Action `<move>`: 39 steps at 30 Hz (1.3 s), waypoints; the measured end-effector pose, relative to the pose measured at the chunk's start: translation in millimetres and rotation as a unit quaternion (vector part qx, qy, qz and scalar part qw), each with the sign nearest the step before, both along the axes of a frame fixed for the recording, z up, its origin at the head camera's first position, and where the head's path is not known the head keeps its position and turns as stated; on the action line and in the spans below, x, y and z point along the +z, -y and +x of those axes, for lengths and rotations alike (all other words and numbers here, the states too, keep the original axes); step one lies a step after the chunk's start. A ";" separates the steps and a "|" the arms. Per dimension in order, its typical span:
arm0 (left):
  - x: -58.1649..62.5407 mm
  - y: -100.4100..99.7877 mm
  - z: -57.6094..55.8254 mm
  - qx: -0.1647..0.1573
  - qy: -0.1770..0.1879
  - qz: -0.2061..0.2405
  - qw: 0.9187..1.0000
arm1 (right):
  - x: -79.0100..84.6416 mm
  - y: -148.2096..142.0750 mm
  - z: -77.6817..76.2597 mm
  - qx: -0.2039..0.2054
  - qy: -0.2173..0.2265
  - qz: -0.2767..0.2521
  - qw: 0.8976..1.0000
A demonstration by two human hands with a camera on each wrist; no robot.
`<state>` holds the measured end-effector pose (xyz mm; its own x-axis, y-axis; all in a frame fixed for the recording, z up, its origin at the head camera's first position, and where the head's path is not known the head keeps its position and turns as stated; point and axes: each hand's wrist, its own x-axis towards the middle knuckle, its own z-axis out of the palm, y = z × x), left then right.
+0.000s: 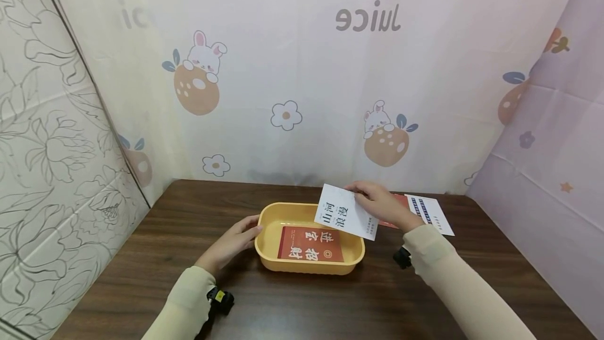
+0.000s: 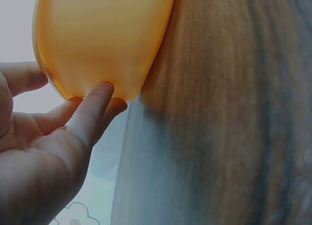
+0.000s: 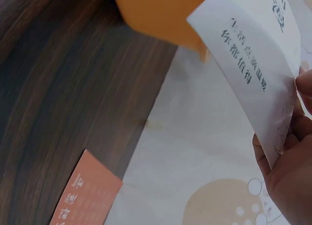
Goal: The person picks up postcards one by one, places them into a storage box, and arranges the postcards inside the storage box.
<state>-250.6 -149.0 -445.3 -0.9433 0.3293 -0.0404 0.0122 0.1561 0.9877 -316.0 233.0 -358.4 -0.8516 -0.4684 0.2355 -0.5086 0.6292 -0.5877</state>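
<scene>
My left hand (image 1: 238, 237) holds the left end of a yellow plastic tub (image 1: 309, 266). Fingertips (image 2: 105, 91) press the tub's outer wall in the left wrist view, while one digit reaches its rim. A red card (image 1: 294, 243) with pale Chinese characters lies inside the tub. Above the tub's right end, a white card (image 1: 346, 214) with dark characters is tilted, pinched at its far right edge by my right hand (image 1: 379, 203). That white card (image 3: 248, 64) stands apart from the table in the right wrist view.
Right of the tub, a white card with blue blocks (image 1: 429, 214) and a partly covered red card (image 1: 401, 201) lie on the dark wooden table (image 1: 189, 214). A printed curtain (image 1: 283, 67) hangs behind the table, with more patterned cloth at both sides.
</scene>
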 end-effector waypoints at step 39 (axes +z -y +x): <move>-0.7 -1.0 -1.1 0.007 0.003 0.014 1.000 | -1.3 57.7 -2.8 0.094 0.064 0.052 0.992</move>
<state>-251.7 -148.0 -446.0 -0.9476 0.3173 -0.0364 0.0047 0.1277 0.9918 -318.9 175.3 -359.7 -0.7670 -0.6375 0.0728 -0.5473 0.5908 -0.5929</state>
